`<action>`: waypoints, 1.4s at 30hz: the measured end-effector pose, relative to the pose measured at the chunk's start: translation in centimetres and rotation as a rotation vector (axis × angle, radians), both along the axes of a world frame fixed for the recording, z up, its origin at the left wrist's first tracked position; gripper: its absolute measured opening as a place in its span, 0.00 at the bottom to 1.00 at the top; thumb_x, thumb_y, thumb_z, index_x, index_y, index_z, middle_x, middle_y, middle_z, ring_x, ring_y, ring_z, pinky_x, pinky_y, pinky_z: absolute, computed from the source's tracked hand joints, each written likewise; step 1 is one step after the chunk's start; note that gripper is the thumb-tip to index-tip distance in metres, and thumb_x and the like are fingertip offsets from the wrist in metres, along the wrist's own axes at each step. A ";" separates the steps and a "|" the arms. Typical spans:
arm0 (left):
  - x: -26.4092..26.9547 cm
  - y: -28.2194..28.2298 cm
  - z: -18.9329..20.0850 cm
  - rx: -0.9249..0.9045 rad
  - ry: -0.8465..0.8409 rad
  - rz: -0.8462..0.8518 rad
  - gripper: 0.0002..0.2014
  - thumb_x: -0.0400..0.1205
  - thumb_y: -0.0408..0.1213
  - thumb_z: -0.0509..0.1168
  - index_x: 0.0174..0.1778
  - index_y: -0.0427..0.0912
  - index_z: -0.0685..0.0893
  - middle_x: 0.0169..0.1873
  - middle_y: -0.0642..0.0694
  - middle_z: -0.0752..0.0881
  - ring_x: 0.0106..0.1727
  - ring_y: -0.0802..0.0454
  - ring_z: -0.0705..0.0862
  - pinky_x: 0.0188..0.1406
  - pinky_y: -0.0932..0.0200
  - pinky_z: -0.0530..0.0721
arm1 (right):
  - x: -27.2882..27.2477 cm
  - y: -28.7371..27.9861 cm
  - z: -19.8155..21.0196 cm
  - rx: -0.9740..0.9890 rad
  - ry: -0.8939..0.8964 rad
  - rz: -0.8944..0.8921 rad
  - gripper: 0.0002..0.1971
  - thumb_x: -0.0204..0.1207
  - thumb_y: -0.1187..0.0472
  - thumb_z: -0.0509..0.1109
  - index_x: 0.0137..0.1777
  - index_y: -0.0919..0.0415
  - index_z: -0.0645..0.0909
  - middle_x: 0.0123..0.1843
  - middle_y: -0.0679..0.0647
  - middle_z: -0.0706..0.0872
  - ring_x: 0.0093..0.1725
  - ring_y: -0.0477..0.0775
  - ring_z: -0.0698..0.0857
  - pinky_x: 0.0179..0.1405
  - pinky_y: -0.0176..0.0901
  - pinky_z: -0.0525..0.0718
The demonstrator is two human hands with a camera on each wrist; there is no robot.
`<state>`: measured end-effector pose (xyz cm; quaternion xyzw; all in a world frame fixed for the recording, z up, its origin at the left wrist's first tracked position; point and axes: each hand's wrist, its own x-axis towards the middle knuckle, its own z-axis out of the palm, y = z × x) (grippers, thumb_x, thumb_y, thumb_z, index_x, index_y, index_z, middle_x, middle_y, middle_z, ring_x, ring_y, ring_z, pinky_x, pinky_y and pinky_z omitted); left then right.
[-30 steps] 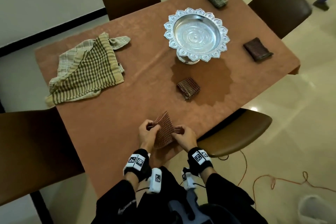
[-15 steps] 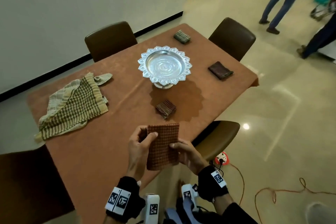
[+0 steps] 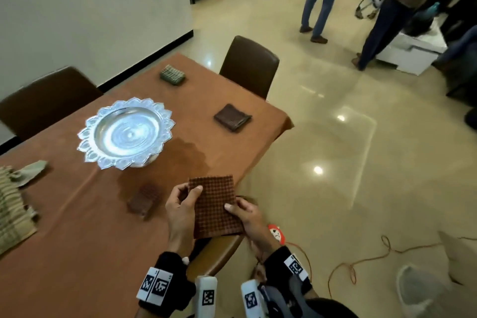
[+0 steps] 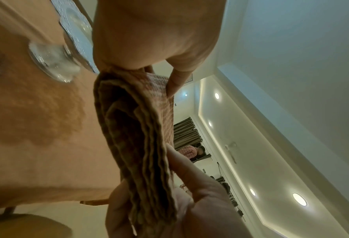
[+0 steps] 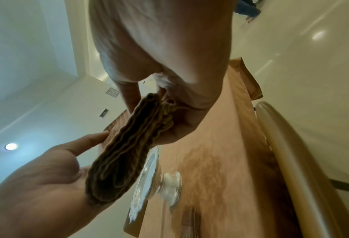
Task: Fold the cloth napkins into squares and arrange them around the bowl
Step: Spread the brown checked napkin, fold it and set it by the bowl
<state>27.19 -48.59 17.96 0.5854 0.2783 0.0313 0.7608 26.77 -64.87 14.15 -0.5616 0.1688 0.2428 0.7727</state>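
**Folded napkin held in both hands above the table edge**

Left hand (image 3: 180, 210) and right hand (image 3: 245, 215) each pinch an opposite side of the brown checked napkin (image 3: 214, 205), thumbs on its upper face, fingers beneath. It is held off the table (image 3: 77, 253). Beyond lie three folded napkins around the silver bowl (image 3: 126, 134): one nearest (image 3: 144, 200), one dark (image 3: 232, 118), one green (image 3: 172, 74).

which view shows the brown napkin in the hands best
The head view: the brown napkin shows its whole checked face as a folded rectangle, left hand and right hand gripping its sides. Both wrist views show only its layered edge, close up and partly hidden by fingers.
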 end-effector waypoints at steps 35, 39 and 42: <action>73.2 -40.6 4.1 -0.193 0.019 -0.108 0.18 0.87 0.50 0.66 0.62 0.41 0.91 0.58 0.37 0.92 0.63 0.35 0.90 0.70 0.29 0.84 | 77.2 -42.1 6.8 -0.139 -0.185 0.217 0.14 0.85 0.61 0.72 0.67 0.62 0.90 0.64 0.62 0.93 0.65 0.67 0.91 0.64 0.67 0.90; 80.5 -40.2 3.3 -0.175 0.004 0.011 0.20 0.85 0.50 0.66 0.62 0.39 0.90 0.57 0.38 0.92 0.62 0.36 0.90 0.69 0.31 0.85 | 86.6 -41.3 6.7 -0.146 -0.214 0.379 0.13 0.86 0.61 0.71 0.67 0.60 0.90 0.62 0.59 0.94 0.63 0.62 0.93 0.62 0.64 0.91; 85.8 -40.4 2.8 -0.169 0.011 0.113 0.19 0.86 0.50 0.66 0.64 0.39 0.89 0.57 0.39 0.92 0.62 0.38 0.90 0.60 0.40 0.91 | 93.8 -40.6 6.4 -0.147 -0.269 0.473 0.12 0.87 0.61 0.71 0.66 0.59 0.90 0.61 0.57 0.95 0.62 0.60 0.93 0.62 0.62 0.92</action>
